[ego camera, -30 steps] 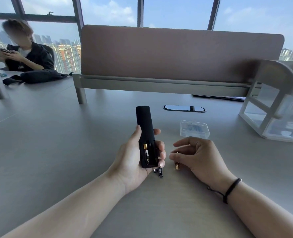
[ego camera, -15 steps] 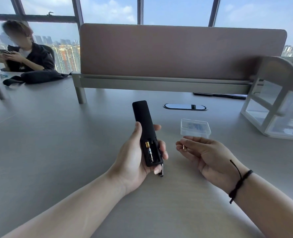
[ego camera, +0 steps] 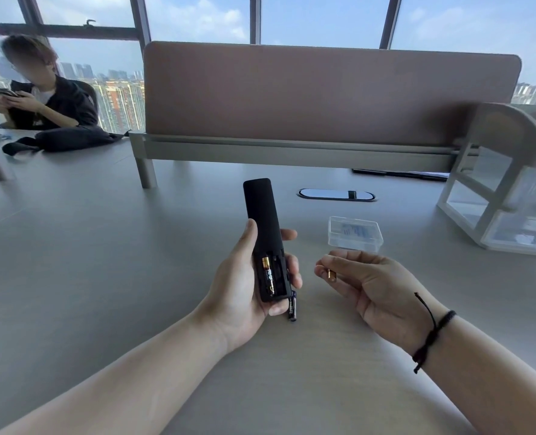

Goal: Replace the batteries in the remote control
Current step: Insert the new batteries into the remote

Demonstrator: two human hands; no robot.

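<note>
My left hand (ego camera: 244,287) grips a black remote control (ego camera: 262,221), back side up, above the table. Its battery bay is open at the near end. One gold-and-black battery (ego camera: 268,274) lies in the left slot; the right slot beside it looks dark. My right hand (ego camera: 373,284), palm up to the right of the remote, pinches a second battery (ego camera: 331,274) between thumb and fingers, only its gold tip showing. A dark blue battery (ego camera: 292,307) lies on the table just under the remote's near end.
A small clear plastic box (ego camera: 354,233) sits behind my right hand. White clear-drawer organizer (ego camera: 505,189) at the far right. A desk divider panel (ego camera: 323,98) and an oval cable port (ego camera: 335,194) lie beyond. A seated person (ego camera: 43,95) is at the far left.
My right hand lifted a battery off the table, turned palm up and now holds it beside the remote. The left hand tilted the remote slightly; the view dipped a little.
</note>
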